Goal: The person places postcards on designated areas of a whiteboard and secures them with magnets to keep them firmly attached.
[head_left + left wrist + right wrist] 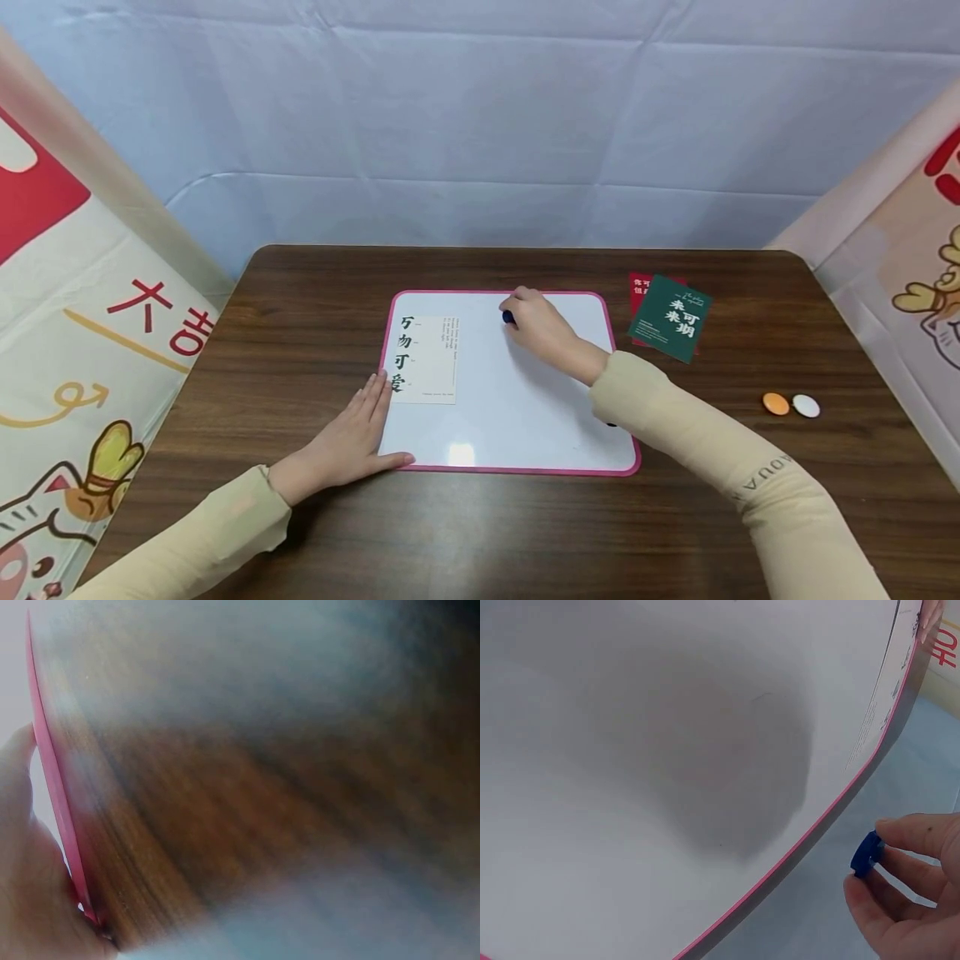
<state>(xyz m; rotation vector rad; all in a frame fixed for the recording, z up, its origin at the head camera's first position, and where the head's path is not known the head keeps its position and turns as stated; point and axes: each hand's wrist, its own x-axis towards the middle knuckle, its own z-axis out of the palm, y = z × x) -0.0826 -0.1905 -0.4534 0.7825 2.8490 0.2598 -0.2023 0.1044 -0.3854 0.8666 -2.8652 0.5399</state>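
My right hand (542, 327) pinches a blue round magnet (867, 855) between thumb and fingertips, above the far part of a whiteboard (517, 425) with a pink rim. In the right wrist view, the magnet is apart from the board. On the board's left side lies a cream card (431, 367) with dark green characters. My left hand (352, 437) rests at the board's left edge, fingers straight and thumb along the near rim. Its fingertips reach the card's left edge. The left wrist view shows part of that hand (30, 870) against the pink rim (56, 780).
Right of the board, a green card (670, 318) overlaps a red card (641, 285). An orange disc (776, 404) and a white disc (806, 406) lie farther right on the brown table (480, 533). A small dark object (611, 425) shows beside the right sleeve, mostly hidden.
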